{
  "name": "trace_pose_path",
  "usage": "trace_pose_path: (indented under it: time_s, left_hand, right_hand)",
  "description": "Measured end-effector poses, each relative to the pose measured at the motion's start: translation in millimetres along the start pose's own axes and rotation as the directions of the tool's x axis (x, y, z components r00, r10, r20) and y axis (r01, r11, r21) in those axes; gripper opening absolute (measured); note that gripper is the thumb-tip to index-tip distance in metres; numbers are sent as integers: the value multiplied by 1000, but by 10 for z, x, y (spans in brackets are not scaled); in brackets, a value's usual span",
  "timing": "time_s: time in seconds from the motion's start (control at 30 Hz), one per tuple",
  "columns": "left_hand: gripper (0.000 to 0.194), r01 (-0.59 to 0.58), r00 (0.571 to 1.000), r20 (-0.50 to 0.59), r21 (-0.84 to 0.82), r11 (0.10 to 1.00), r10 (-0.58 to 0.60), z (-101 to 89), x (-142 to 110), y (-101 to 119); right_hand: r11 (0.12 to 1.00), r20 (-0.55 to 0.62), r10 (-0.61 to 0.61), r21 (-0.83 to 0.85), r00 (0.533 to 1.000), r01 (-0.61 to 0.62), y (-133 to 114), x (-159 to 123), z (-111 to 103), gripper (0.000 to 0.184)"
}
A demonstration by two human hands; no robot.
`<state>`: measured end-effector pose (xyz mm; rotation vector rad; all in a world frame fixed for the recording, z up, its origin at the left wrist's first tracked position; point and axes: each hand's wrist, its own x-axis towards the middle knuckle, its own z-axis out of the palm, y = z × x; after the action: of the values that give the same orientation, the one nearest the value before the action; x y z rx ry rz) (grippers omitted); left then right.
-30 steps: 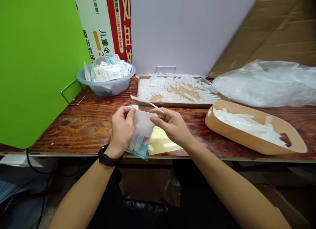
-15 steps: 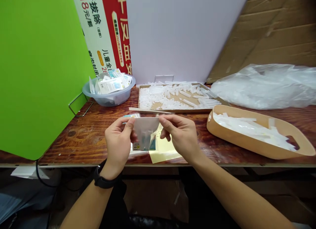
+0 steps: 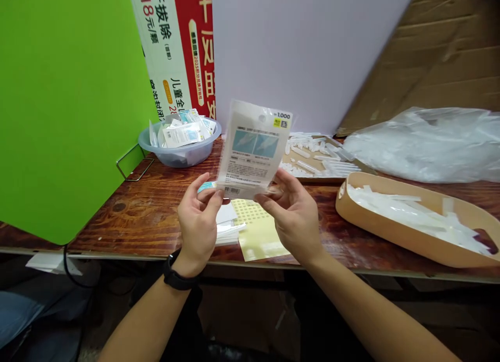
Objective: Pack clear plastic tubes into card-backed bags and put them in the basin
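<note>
A clear plastic package with a printed card (image 3: 252,148) stands upright between my hands, its text, two blue pictures and barcode facing me. My left hand (image 3: 198,221) pinches its lower left corner between thumb and fingers. At the lower right corner, my right hand (image 3: 296,216) grips it the same way. Below the package, a yellow sheet of small stickers (image 3: 261,239) lies on the table, with a stack of white cards (image 3: 228,232) just left of it. The package hides part of the shallow cardboard tray (image 3: 312,178) behind.
At the back left, a translucent blue basin (image 3: 179,156) holds several packed cards. Small clear plastic pieces (image 3: 332,166) fill the tray. To the right stands a tan basket (image 3: 390,232) of clear strips, with a plastic bag (image 3: 425,148) behind it. A green board (image 3: 70,101) borders the left side.
The package has swung up from hanging below my fingers to standing above them, its printed side now toward me. Both hands have shifted their hold to its bottom corners.
</note>
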<state>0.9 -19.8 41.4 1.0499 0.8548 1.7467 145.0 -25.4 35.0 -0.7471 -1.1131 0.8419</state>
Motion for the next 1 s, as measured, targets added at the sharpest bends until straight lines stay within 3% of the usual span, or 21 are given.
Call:
trace_pose_path:
  time_s: [0.1, 0.2, 0.3, 0.4, 0.5, 0.57, 0.63, 0.7, 0.77, 0.83, 0.93, 1.0]
  left_hand:
    - [32, 192, 981, 6, -90, 977, -193, 12, 57, -15]
    - [26, 360, 932, 32, -210, 909, -362, 13, 93, -38]
    - [24, 400, 916, 91, -296, 867, -391, 12, 102, -71]
    - [22, 375, 925, 70, -308, 874, -373, 9, 112, -112]
    - [19, 267, 961, -20, -213, 940, -277, -18, 140, -157]
    - [18, 138, 988, -66, -61, 988, -142, -46, 149, -180]
    - [16, -15, 998, -63, 144, 989, 24, -65, 133, -186]
    - [13, -183, 982, 22, 334, 925, 187, -65, 90, -176]
    - [13, -348, 937, 138, 446, 824, 321, -48, 36, -160]
    - [12, -473, 880, 224, 490, 732, 419, -26, -8, -150]
    - [13, -578, 814, 300, 500, 644, 498, -5, -40, -163]
    - [13, -626, 779, 349, 481, 614, 521, 1, -49, -182]
  right_hand:
    - [989, 74, 149, 10, 986, -150, 46, 41, -48, 28]
    - [972, 51, 230, 35, 972, -232, 101, 64, -80, 19]
    - [956, 38, 286, 51, 957, -288, 143, 68, -81, 20]
    - [944, 76, 329, 12, 941, -331, 171, 57, -65, 23]
    - [961, 68, 257, -125, 964, -247, 183, 24, -41, 24]
    - [951, -33, -11, -310, 999, 0, 178, -14, -22, 29]
    - [824, -41, -344, -493, 938, 280, 159, -61, -3, 36]
    - [731, 88, -455, -532, 886, 428, 127, -106, 14, 35]
    - [774, 224, -361, -469, 905, 425, 87, -135, 25, 30]
    - [845, 293, -215, -422, 932, 328, 47, -139, 29, 23]
    - [909, 303, -68, -374, 951, 184, 2, -110, 25, 14]
    - [917, 288, -34, -371, 957, 145, -13, -86, 17, 11]
